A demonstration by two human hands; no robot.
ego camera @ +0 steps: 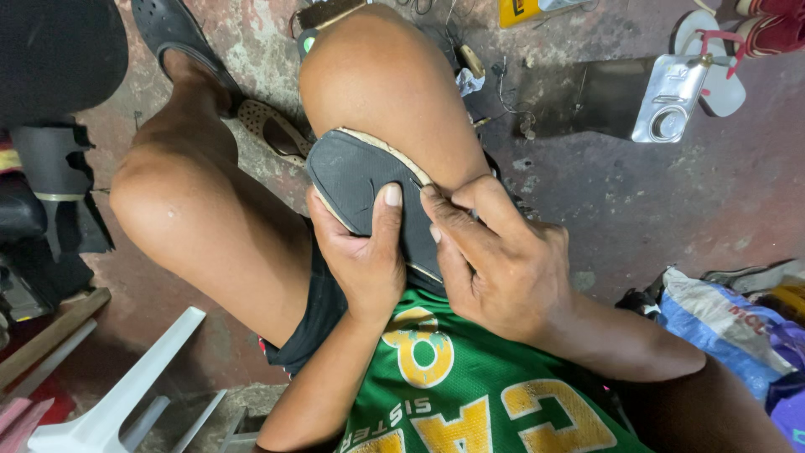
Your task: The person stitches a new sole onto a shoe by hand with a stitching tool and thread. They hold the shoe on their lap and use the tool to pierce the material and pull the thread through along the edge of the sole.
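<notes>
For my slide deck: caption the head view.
Left hand and right hand press a dark shoe sole against a bare knee.

A dark grey sole [356,180] edged in tan, a green jersey [470,386] with yellow lettering outlined white, a silver can [668,99], a blue-and-white sack [721,327], and a mottled reddish-grey floor [671,210].

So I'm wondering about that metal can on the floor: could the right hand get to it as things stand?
Probably not without letting go: the right hand is pinching the dark shoe sole on the knee, and the metal can sits well off on the floor, nothing between.
</notes>
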